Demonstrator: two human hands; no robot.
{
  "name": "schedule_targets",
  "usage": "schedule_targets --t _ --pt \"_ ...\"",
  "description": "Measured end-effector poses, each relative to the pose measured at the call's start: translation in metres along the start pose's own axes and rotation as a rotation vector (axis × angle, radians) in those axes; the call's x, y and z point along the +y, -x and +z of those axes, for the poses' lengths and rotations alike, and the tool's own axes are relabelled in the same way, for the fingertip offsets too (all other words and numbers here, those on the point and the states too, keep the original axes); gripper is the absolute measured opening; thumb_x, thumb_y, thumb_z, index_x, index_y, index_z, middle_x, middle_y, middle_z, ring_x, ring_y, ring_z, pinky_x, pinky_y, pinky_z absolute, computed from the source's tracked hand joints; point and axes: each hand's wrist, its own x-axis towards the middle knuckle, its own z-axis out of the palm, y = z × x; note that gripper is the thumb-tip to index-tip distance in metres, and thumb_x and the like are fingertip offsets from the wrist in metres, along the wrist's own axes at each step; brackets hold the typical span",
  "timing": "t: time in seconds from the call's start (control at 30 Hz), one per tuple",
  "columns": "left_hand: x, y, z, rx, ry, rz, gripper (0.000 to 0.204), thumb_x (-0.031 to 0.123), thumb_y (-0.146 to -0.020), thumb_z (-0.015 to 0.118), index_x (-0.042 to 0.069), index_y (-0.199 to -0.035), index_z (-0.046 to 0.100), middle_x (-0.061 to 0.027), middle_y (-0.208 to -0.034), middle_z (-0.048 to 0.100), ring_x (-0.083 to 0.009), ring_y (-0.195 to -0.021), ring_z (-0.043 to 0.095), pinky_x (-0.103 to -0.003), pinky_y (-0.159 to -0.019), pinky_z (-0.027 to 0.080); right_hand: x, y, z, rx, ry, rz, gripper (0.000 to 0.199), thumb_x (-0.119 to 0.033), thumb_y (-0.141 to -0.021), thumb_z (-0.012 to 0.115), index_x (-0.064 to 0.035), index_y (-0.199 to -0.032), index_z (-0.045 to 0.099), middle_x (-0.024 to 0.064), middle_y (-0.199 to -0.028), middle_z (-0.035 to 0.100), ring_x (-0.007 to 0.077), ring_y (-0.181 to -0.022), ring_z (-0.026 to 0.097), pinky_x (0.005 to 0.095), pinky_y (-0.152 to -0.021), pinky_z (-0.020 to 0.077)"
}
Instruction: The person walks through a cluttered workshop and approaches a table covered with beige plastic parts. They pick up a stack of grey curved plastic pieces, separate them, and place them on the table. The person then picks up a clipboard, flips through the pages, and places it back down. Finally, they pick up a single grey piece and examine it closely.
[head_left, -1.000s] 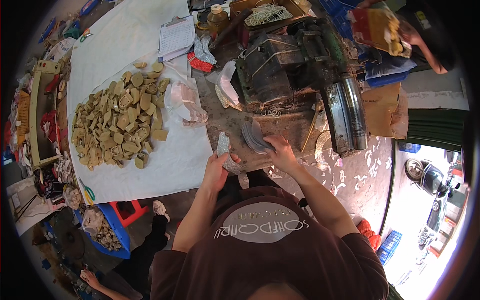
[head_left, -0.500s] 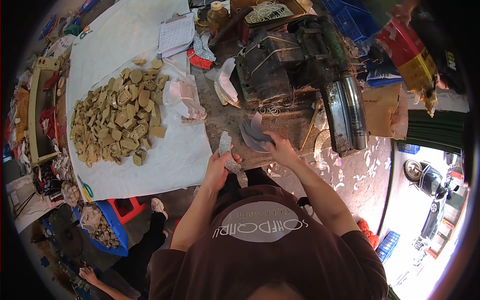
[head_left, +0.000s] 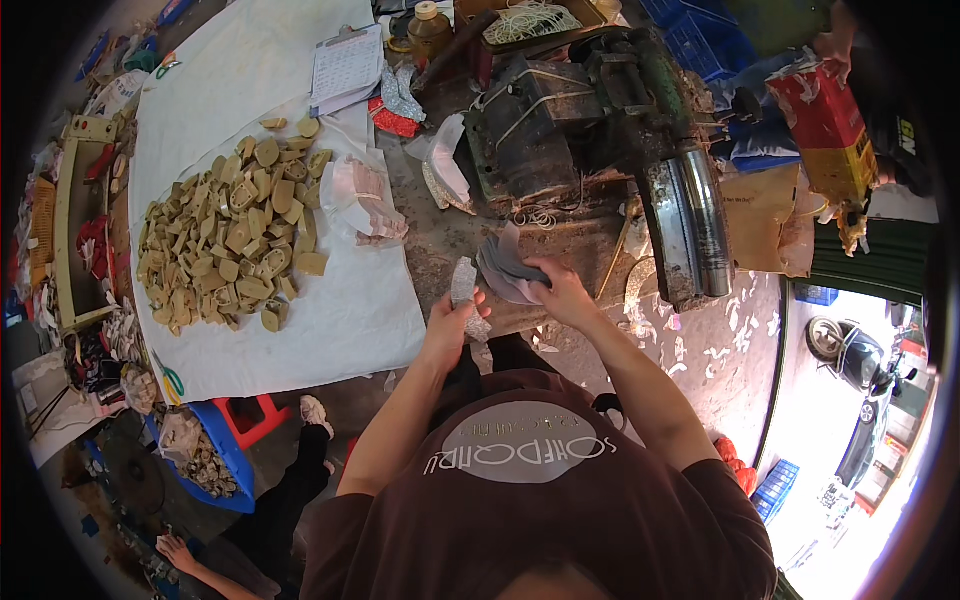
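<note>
A curved strip of silvery glitter material (head_left: 463, 280) stands up out of my left hand (head_left: 450, 325), whose fingers are closed round its lower part. Just to the right, my right hand (head_left: 566, 294) grips the near end of a fanned stack of grey curved pieces (head_left: 507, 268) at the front edge of the workbench (head_left: 430, 250). Some of my right fingertips are hidden behind the stack. Farther back on the bench lie pale curved pieces with a glittery edge (head_left: 446, 165). Beside them, on a white cloth, is a bundle of pinkish-white pieces (head_left: 365, 200).
A dark, greasy machine with a shiny metal cylinder (head_left: 705, 230) fills the bench's right side. To the left, a heap of tan blocks (head_left: 235, 230) covers part of the white cloth (head_left: 350, 350). At far right, another person's hand holds a red and yellow box (head_left: 825, 130). Scraps litter the floor.
My left hand has shifted a little right with the glitter strip, nearer the grey stack. The other person's red and yellow box has swung more upright. My right hand has barely moved.
</note>
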Motion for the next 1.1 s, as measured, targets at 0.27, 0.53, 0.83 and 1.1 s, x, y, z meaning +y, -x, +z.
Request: schedule_targets --t 0.27,0.53,0.83,1.1 --pt "0.006 -0.004 0.023 -0.001 0.045 -0.073 0.034 0.003 -0.087 0.046 -0.006 -0.119 0.042 -0.0204 -0.116 0.055 -0.0272 -0.105 0.056 -0.037 -0.088 0.046 -0.014 0.011 0.013 -0.079 0.427 -0.091 0.047 -0.013 -0.071 0.066 -0.0115 -0.116 0.053 0.0085 -0.110 0.054 0.0289 -0.107 0.048 0.0450 -0.091 0.0382" --pt "0.010 -0.003 0.024 -0.071 0.091 -0.069 0.035 0.004 -0.087 0.046 -0.005 -0.120 0.041 -0.0192 -0.122 0.053 -0.0266 -0.107 0.055 -0.038 -0.089 0.045 0.004 0.006 0.008 -0.108 0.198 0.025 0.046 -0.010 -0.077 0.060 -0.0074 -0.122 0.049 0.0146 -0.113 0.053 0.0325 -0.109 0.049 0.0452 -0.095 0.0377" --pt "0.004 -0.007 0.023 -0.053 0.085 -0.084 0.031 0.006 -0.089 0.047 -0.003 -0.118 0.045 -0.0189 -0.122 0.053 -0.0267 -0.106 0.056 -0.038 -0.082 0.048 -0.020 -0.002 -0.025 0.072 -0.377 0.315 0.037 -0.012 -0.085 0.052 0.0015 -0.119 0.049 0.0167 -0.102 0.061 0.0233 -0.085 0.059 0.0344 -0.078 0.0456" --pt "0.039 0.007 0.011 -0.034 -0.014 0.095 0.040 0.007 -0.089 0.043 -0.004 -0.127 0.041 -0.0175 -0.097 0.063 -0.0263 -0.089 0.061 -0.036 -0.080 0.047 -0.030 0.005 -0.068 -0.130 -1.190 0.396 0.038 -0.011 -0.084 0.053 0.0047 -0.119 0.048 0.0136 -0.091 0.063 0.0158 -0.074 0.057 0.0273 -0.068 0.0444"
